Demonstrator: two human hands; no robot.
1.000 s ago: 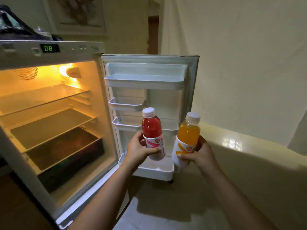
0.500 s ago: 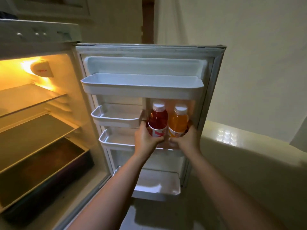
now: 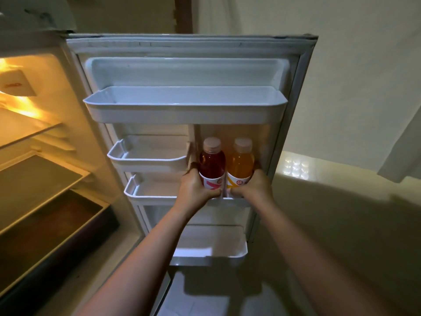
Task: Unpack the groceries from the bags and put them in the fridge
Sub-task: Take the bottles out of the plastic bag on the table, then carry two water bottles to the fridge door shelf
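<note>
The fridge door (image 3: 293, 92) stands wide open in front of me. A red drink bottle (image 3: 212, 163) and an orange drink bottle (image 3: 241, 164), both with pale caps and white labels, stand upright side by side in the right end of the third door shelf (image 3: 145, 193). My left hand (image 3: 193, 188) grips the red bottle around its lower part. My right hand (image 3: 256, 185) grips the base of the orange one. The bottles' bottoms are hidden behind my fingers and the shelf rim.
A wide top door shelf (image 3: 184, 110), a short left shelf (image 3: 145, 157) and a bottom door shelf (image 3: 211, 245) hold nothing. The lit fridge interior (image 3: 34, 179) with glass shelves and a dark drawer lies to the left. A pale wall is to the right.
Both hands carried the bottles up and forward from in front of the bottom shelf into the right end of the third door shelf. My view has moved closer to the door.
</note>
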